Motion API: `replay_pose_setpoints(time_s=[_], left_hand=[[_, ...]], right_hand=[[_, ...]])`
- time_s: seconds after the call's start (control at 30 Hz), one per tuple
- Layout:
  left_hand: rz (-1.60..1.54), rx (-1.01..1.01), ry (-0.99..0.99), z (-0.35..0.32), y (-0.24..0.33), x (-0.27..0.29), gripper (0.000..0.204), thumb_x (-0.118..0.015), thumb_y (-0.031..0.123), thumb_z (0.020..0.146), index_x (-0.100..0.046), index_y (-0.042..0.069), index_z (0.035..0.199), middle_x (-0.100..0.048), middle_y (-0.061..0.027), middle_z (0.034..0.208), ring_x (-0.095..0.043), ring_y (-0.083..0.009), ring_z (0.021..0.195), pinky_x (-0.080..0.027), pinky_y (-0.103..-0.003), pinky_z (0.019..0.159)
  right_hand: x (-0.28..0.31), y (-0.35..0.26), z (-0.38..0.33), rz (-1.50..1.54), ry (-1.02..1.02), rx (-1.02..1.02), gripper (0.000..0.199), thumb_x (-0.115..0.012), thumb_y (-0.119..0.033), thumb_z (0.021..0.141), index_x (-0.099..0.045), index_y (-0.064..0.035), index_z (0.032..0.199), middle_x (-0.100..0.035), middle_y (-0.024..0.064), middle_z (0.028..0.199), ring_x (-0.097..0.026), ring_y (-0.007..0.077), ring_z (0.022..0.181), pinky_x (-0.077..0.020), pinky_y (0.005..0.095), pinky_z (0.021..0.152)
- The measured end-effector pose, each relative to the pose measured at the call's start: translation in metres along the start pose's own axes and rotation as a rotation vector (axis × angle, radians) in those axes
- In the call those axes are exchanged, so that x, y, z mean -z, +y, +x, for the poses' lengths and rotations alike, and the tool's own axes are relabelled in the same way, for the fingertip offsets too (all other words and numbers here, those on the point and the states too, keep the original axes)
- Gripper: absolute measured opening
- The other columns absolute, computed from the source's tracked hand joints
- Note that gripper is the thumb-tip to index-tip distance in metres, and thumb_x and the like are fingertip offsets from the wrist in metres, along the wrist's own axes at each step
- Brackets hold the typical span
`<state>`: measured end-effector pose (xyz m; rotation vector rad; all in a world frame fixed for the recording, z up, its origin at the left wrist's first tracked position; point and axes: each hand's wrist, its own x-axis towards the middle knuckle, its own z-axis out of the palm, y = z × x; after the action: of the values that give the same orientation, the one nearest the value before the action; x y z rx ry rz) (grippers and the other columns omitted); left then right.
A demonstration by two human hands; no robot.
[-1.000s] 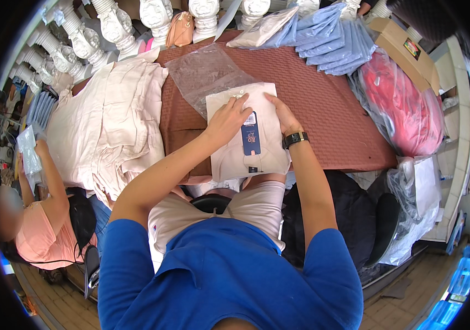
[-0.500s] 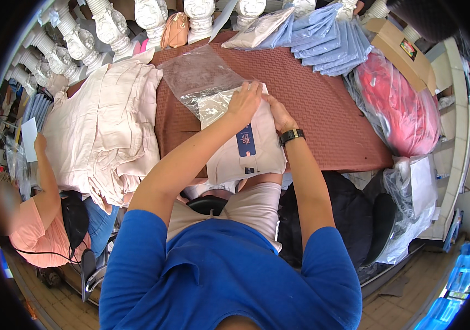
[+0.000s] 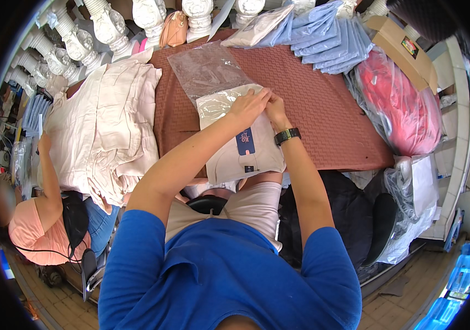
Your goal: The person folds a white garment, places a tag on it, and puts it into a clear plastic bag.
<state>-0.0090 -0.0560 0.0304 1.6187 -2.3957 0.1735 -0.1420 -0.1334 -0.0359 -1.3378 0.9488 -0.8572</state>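
Observation:
A folded cream garment (image 3: 221,148) with a dark blue hang tag (image 3: 246,141) lies at the table's near edge, partly over my lap. A clear plastic bag (image 3: 207,69) covers at least its upper left part, where the film shines; the bag's loose end spreads flat beyond it. My left hand (image 3: 250,107) reaches across the garment, fingers pinched at its far right corner. Meeting it there, my right hand (image 3: 276,111), with a black watch on the wrist, is also closed at that edge. The fingertips nearly touch, and the film between them is hard to see.
Left on the brown-covered table (image 3: 323,121) is a tall pile of cream garments (image 3: 105,121). Bagged blue garments (image 3: 334,41) lie at the back, beside a red bundle in plastic (image 3: 397,104) and a cardboard box (image 3: 402,49). A person in a peach shirt (image 3: 37,231) sits at left.
Both hands have drawn together at the garment's corner, my right fingers now bent inward. The bag's loose end has shifted slightly. At left, the other person's raised arm and paper have turned.

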Motion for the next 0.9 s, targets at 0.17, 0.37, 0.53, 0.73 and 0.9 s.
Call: replay_pose_setpoints(time_s=[0.17, 0.37, 0.53, 0.73, 0.9], left_hand=[[-0.011, -0.046, 0.047, -0.009, -0.008, -0.004, 0.063, -0.062, -0.004, 0.081, -0.049, -0.001, 0.143, -0.044, -0.0077, 0.153, -0.063, -0.0364, 0.112, -0.063, -0.042, 0.083], [-0.097, -0.134, 0.103, -0.006, -0.007, -0.005, 0.064, -0.064, -0.007, 0.078, -0.051, 0.003, 0.141, -0.047, -0.0064, 0.149, -0.064, -0.035, 0.107, -0.063, -0.04, 0.081], [-0.095, -0.185, 0.005, -0.015, -0.007, 0.009, 0.066, -0.063, -0.008, 0.078, -0.051, 0.004, 0.141, -0.047, -0.0047, 0.149, -0.064, -0.0342, 0.106, -0.063, -0.039, 0.079], [-0.112, -0.17, 0.014, -0.038, -0.016, 0.011, 0.067, -0.061, -0.01, 0.079, -0.051, 0.005, 0.143, -0.048, -0.0041, 0.152, -0.064, -0.0334, 0.105, -0.062, -0.04, 0.077], [-0.096, -0.193, 0.034, -0.027, -0.003, 0.0, 0.066, -0.061, -0.009, 0.08, -0.051, 0.005, 0.143, -0.048, -0.0021, 0.154, -0.064, -0.0332, 0.106, -0.062, -0.039, 0.078]], right_hand=[[-0.002, -0.001, -0.013, 0.243, -0.011, 0.025, 0.027, -0.05, -0.005, 0.102, -0.067, 0.0026, 0.122, -0.07, 0.0091, 0.116, -0.067, 0.0163, 0.1, -0.0552, 0.0297, 0.088], [0.015, 0.009, -0.003, 0.232, -0.075, -0.085, 0.037, -0.055, -0.001, 0.097, -0.059, 0.0022, 0.134, -0.067, 0.0112, 0.122, -0.065, 0.0162, 0.108, -0.0542, 0.0279, 0.089], [0.019, 0.015, -0.006, 0.106, 0.144, 0.011, 0.034, -0.062, 0.001, 0.094, -0.061, 0.0064, 0.127, -0.071, 0.0148, 0.112, -0.067, 0.0179, 0.1, -0.0557, 0.0294, 0.084], [0.03, -0.003, -0.042, -0.147, -0.13, -0.06, 0.036, -0.066, 0.0, 0.093, -0.06, 0.0085, 0.128, -0.072, 0.0162, 0.108, -0.068, 0.0182, 0.099, -0.0551, 0.0288, 0.083], [0.027, 0.016, -0.034, 0.038, -0.085, 0.011, 0.035, -0.065, 0.001, 0.094, -0.06, 0.008, 0.128, -0.073, 0.0153, 0.109, -0.068, 0.0171, 0.099, -0.0555, 0.0284, 0.081]])
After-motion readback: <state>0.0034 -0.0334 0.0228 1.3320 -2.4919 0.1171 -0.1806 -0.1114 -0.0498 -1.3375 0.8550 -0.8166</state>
